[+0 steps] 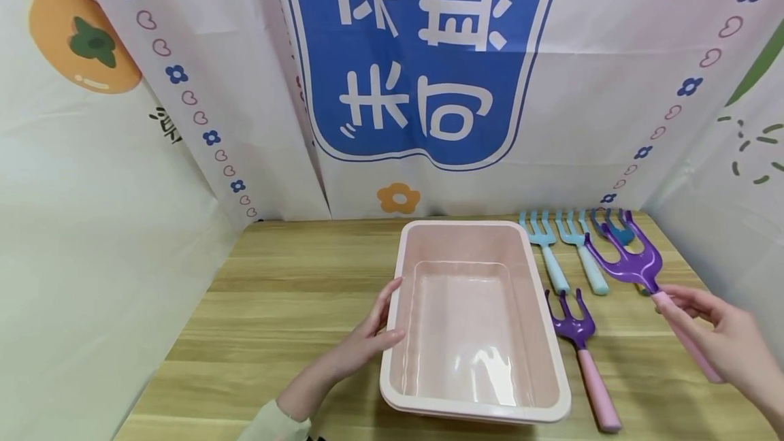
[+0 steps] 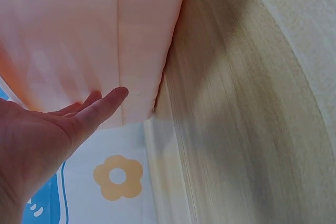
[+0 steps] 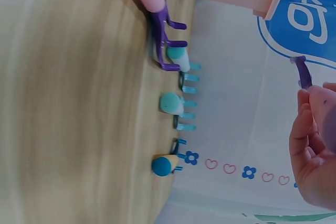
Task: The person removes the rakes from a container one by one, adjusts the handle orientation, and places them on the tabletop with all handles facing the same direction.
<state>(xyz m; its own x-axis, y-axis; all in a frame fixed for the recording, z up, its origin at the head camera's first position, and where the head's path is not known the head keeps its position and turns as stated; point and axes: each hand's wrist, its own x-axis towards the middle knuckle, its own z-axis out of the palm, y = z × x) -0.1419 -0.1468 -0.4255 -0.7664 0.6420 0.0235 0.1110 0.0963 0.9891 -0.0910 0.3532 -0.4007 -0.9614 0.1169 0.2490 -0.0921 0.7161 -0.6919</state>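
A pale pink plastic basin [image 1: 392,386] stands on the wooden table, with nothing inside it. My left hand [image 1: 367,332] is at its left side, thumb and a fingertip at the rim. In the left wrist view the fingers of the left hand [image 2: 68,127] extend fairly straight beside the outer wall. On the right, my right hand [image 1: 719,332] holds a garden hand fork [image 1: 633,267] by its pink handle, purple tines pointing away and up. A second purple fork with a pink handle [image 1: 597,390] lies beside the basin's right side.
Two light blue hand forks [image 1: 553,267] [image 1: 591,271] lie behind at the right. A dark blue fork [image 1: 621,233] is partly hidden by the held one. White printed cloth [image 1: 263,87] encloses the table [image 1: 245,332] at the back and sides.
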